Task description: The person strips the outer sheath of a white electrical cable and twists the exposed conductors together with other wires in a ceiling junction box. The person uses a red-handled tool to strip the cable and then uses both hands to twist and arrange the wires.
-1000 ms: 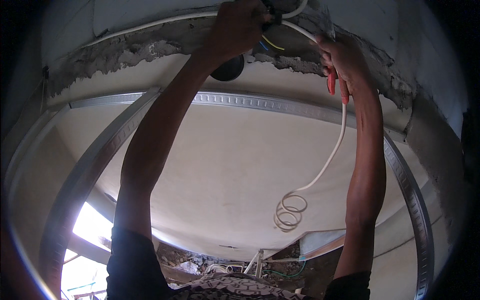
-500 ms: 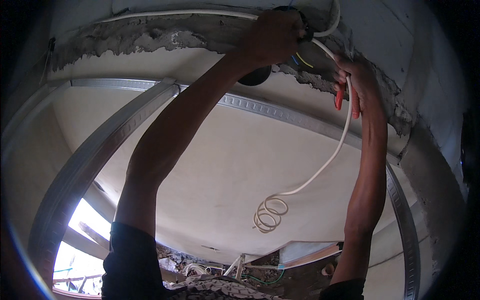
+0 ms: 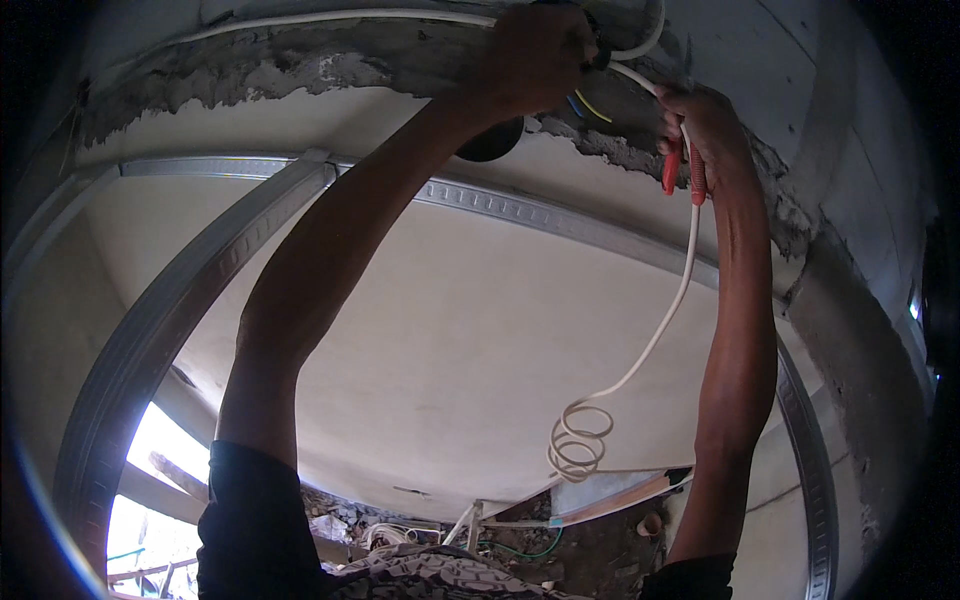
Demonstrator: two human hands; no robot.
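Overhead, my left hand (image 3: 535,60) is closed with curled fingers against a dark round fitting (image 3: 601,48) where white cables meet; what its fingers grip is hidden. My right hand (image 3: 708,128) is wrapped round red-handled pliers (image 3: 671,172), whose jaws I cannot see. The white cable (image 3: 683,290) runs from the fitting through the right hand, then hangs down to a loose coil (image 3: 580,445). Between the hands, thin blue and yellow-green wires (image 3: 593,107) stick out. A black round shape (image 3: 490,140) shows partly behind my left forearm.
A metal channel (image 3: 540,215) crosses behind my arms, joined by a metal stud (image 3: 190,290) on the left. Another white cable (image 3: 330,15) runs along rough cement (image 3: 240,90) at the top. Rubble and coiled cable (image 3: 395,535) lie far below, beside a green hose or wire (image 3: 530,554).
The hanging coil has swung right and slightly down. Both hands have shifted a little left in view along with the whole scene, and the red handles have turned slightly.
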